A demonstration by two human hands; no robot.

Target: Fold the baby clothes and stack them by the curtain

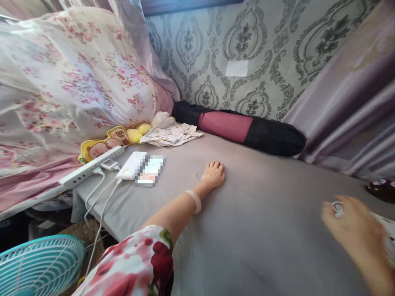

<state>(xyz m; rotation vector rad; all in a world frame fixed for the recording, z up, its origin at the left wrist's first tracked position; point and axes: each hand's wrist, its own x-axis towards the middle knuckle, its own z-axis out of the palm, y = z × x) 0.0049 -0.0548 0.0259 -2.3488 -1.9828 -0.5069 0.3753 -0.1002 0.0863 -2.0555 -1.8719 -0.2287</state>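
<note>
My left hand (213,174) rests palm down on the grey bed sheet (262,213), knuckles bent and fingers curled onto the fabric, holding nothing; a pale bangle (194,200) circles that wrist. My right hand (354,230) is at the right edge, blurred by motion, near a small white thing (338,207) that I cannot make out. Its fingers are smeared.
A white power bank (132,165) and a blurred-out phone (151,170) lie left of my left hand, beside a power strip (92,165) with cables. A black and pink roll (247,129) lies along the wall. A teal fan (40,265) stands at lower left. Floral curtains (77,74) hang left.
</note>
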